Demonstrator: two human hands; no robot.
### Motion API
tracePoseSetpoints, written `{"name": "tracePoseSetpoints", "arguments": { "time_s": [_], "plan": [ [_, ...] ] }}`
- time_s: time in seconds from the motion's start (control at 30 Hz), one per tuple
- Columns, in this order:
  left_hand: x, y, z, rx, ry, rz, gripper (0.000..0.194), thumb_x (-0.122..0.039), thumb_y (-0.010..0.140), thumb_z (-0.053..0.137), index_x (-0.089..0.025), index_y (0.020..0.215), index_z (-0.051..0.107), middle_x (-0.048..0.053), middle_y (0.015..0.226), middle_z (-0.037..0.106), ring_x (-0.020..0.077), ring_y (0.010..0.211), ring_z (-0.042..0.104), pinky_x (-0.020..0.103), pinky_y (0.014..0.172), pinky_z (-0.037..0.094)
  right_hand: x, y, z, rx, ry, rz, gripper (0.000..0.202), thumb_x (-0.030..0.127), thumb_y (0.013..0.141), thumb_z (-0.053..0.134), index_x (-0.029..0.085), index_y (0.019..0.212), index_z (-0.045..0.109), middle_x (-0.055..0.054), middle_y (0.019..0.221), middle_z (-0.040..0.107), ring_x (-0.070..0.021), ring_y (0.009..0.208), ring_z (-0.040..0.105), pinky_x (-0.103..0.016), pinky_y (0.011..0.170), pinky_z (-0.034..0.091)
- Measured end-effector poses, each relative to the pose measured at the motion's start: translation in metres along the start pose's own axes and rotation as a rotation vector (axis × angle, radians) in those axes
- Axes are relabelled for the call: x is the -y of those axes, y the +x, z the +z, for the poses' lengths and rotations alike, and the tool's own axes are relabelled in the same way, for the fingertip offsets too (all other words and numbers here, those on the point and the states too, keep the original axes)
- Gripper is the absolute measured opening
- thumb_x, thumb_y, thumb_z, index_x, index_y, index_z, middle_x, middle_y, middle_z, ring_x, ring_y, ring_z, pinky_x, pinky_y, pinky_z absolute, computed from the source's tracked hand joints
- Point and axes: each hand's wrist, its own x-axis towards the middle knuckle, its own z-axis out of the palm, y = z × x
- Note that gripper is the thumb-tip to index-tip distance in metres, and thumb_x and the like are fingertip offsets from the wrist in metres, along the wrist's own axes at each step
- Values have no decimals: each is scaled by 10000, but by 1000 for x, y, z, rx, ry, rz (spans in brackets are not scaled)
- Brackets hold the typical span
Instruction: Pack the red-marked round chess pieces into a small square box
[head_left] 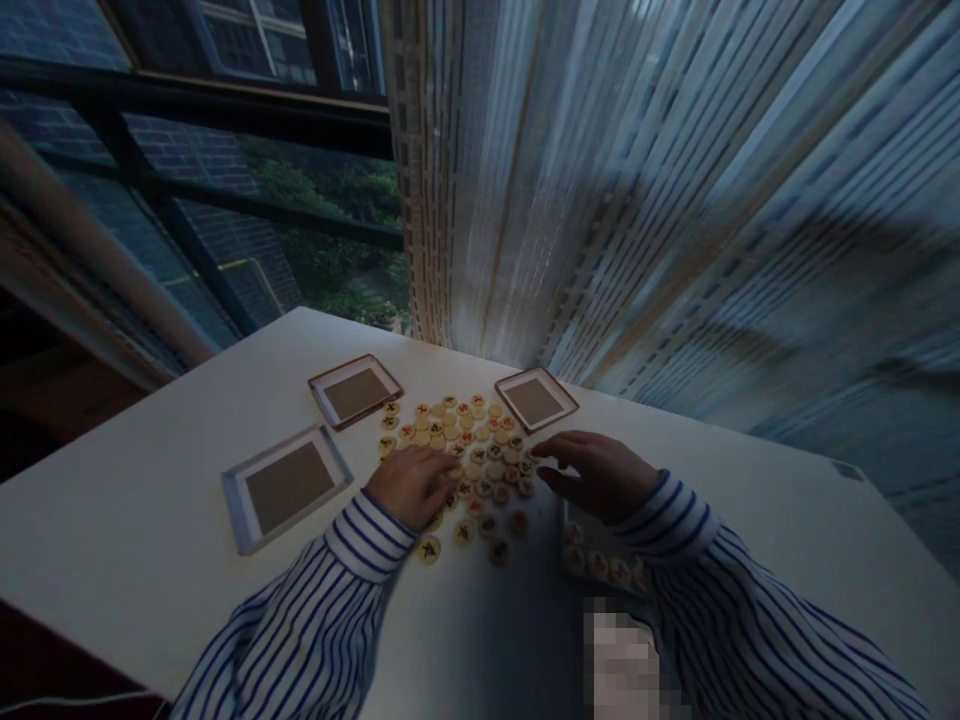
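Observation:
Many round Chinese chess pieces [466, 437], some with red characters, some with black and some blank side up, lie loosely spread on the white table [457, 640]. My left hand [411, 485] rests palm down over the left part of the spread, its fingers stretched out and touching or just above the pieces. At the right edge of the spread is my right hand [596, 468], thumb and fingers apart, with the fingertips close beside some pieces. Beneath my right forearm sits a shallow box [589, 538] with several red-marked pieces along its near side; the sleeve hides part of it.
Behind the pieces lie two brown-edged shallow trays, the left tray [356, 390] and the right tray [536, 397]. A larger blue-edged tray [292, 487] lies at the left. A striped curtain [510, 200] hangs along the table's far edge, beside a window [247, 190].

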Motion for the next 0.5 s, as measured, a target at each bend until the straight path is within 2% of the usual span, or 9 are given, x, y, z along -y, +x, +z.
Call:
{"name": "tracePoseSetpoints", "arguments": {
  "time_s": [0.13,0.27,0.5],
  "plan": [
    [-17,18,0,120,79,16,258,-234,762,550,-191,1002,634,84,972,675,248,922,598,400,786,467,-2,-19,-1,-94,60,26,234,249,822,479,167,989,622,-70,825,671,-141,680,619,-262,649,471],
    [-24,34,-2,252,149,18,286,-176,733,555,-191,1006,641,78,983,674,257,954,588,405,815,455,-3,-22,5,-129,90,27,229,227,813,486,167,987,622,-66,809,673,-143,674,625,-262,644,474],
    [-29,41,-1,323,221,-1,282,-179,761,517,-199,1014,639,77,995,666,265,956,578,417,789,449,0,-13,4,-159,85,4,223,232,816,504,173,999,617,-69,814,675,-140,678,611,-262,649,463]
  ]
}}
